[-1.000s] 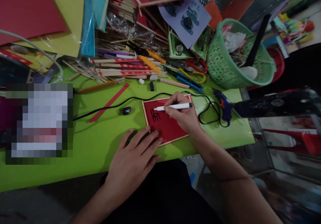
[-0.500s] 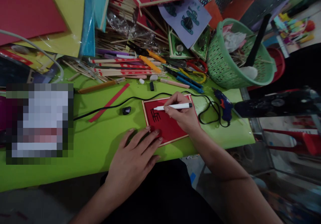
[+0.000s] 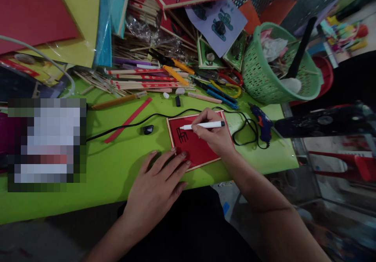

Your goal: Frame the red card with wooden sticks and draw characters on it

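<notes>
My right hand (image 3: 213, 132) is closed in a pinch around a white marker (image 3: 205, 125) with a black end. Its tip points left, at black lines drawn on a red card (image 3: 198, 148) edged with thin wooden sticks. My left hand (image 3: 160, 177) lies flat with fingers spread, its fingertips over the card's lower left corner. To the left of the card sits a small dark shiny stone (image 3: 148, 129). A black marker cap (image 3: 178, 101) and a white pebble (image 3: 166, 95) lie above the card.
A glue gun (image 3: 261, 123) with a looped black cord lies right of the card. Behind are scissors (image 3: 229, 82), bundled wooden sticks (image 3: 143, 80) and a green basket (image 3: 255, 76) holding scraps. A red strip (image 3: 128, 120) crosses the green table (image 3: 108, 179) on the left.
Hardly anything differs. Both hands keep their places, and the marker tip stays at the black lines on the card.
</notes>
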Available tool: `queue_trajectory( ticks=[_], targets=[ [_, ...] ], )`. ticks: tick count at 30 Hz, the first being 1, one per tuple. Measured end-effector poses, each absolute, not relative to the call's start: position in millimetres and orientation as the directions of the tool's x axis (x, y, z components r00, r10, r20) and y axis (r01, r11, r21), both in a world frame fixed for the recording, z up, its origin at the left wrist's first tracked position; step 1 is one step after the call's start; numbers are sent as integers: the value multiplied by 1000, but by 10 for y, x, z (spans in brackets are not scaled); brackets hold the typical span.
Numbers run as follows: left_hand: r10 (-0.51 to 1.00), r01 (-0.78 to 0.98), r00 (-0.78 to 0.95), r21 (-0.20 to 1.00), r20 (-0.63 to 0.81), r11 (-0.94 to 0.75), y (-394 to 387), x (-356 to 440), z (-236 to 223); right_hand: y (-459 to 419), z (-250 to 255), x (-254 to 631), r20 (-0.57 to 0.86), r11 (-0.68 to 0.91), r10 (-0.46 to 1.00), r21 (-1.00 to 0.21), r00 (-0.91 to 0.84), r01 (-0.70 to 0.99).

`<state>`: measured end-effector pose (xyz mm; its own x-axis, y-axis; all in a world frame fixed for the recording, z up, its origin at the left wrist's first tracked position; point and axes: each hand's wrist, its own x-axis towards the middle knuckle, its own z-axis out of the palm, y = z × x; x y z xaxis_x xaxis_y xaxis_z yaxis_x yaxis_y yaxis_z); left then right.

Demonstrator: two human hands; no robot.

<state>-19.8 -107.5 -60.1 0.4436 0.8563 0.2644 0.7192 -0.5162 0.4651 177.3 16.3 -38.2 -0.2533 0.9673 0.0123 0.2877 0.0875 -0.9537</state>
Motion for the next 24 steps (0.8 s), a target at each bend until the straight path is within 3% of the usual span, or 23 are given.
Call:
queue_trajectory(
  ticks=[24],
  targets=[
    [856,717,433,468,281,-516,-1070,-185,-590,156,-406,1792,18,101,962,-950,-271,295]
  ],
)
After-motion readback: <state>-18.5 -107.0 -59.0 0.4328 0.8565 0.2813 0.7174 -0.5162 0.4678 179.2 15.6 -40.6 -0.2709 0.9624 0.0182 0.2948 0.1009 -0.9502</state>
